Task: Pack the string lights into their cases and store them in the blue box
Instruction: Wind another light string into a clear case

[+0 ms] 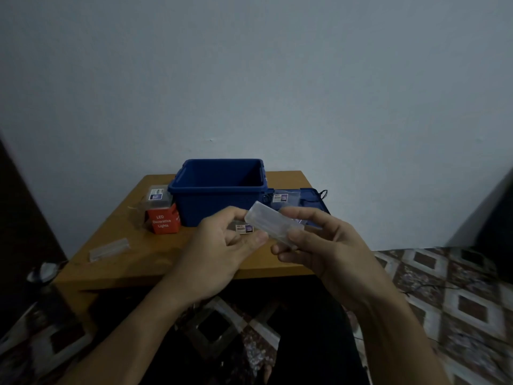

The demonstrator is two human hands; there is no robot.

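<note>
Against the pale wall, the wooden worktop [155,262] carries the open blue box [211,202]. Its lid [308,197] lies flat to the right, and a red carton [163,221] stands to the left. Both hands are raised in front of the box. The right hand [330,245] curls its fingers round a tilted clear case [273,225]. The left hand [219,254] curls at the case's near end, but I cannot tell whether it grips anything. The step looks like closing this case, which must then be lifted over the rim into the box. Dim light hides whether any lights are inside the case, and the box floor is out of sight.
</note>
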